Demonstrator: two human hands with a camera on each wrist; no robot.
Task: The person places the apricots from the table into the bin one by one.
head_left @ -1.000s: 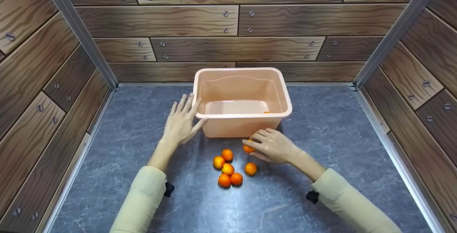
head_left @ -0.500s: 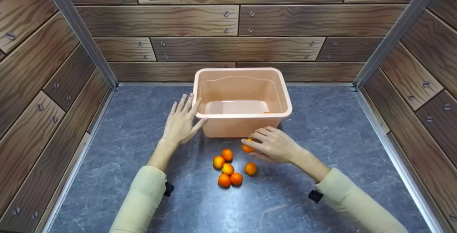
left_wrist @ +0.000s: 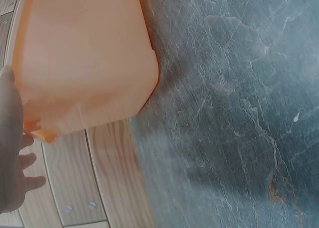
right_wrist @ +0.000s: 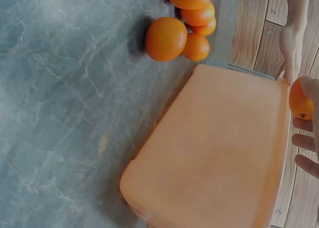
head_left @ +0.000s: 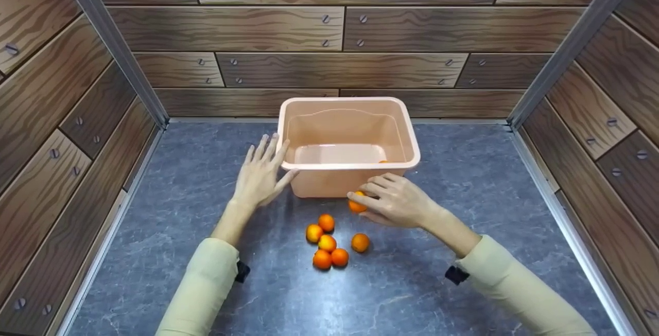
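My right hand (head_left: 399, 202) pinches an orange fruit like a small mandarin (head_left: 358, 202) between thumb and fingers, just in front of the tub's near wall. In the right wrist view the held mandarin (right_wrist: 301, 99) shows at the right edge, raised near the rim. The left hand (head_left: 259, 174) lies with spread, straight fingers against the left rim corner of a peach plastic tub (head_left: 350, 182). Inside that tub, a bit of another orange fruit (head_left: 383, 161) peeks over the near rim. Several loose mandarins (head_left: 327, 243) lie on the tabletop between my forearms.
A dark grey marbled tabletop (head_left: 453, 284) carries everything. Wood-patterned walls (head_left: 288, 71) enclose it at the back and both sides, with metal strips along the corners. One mandarin (head_left: 360, 243) lies slightly right of the cluster. Each wrist wears a small black device (head_left: 456, 275).
My right hand has lifted the pinched mandarin slightly, up toward the tub's near rim. The left hand keeps its place on the tub, and the loose mandarins lie as before.
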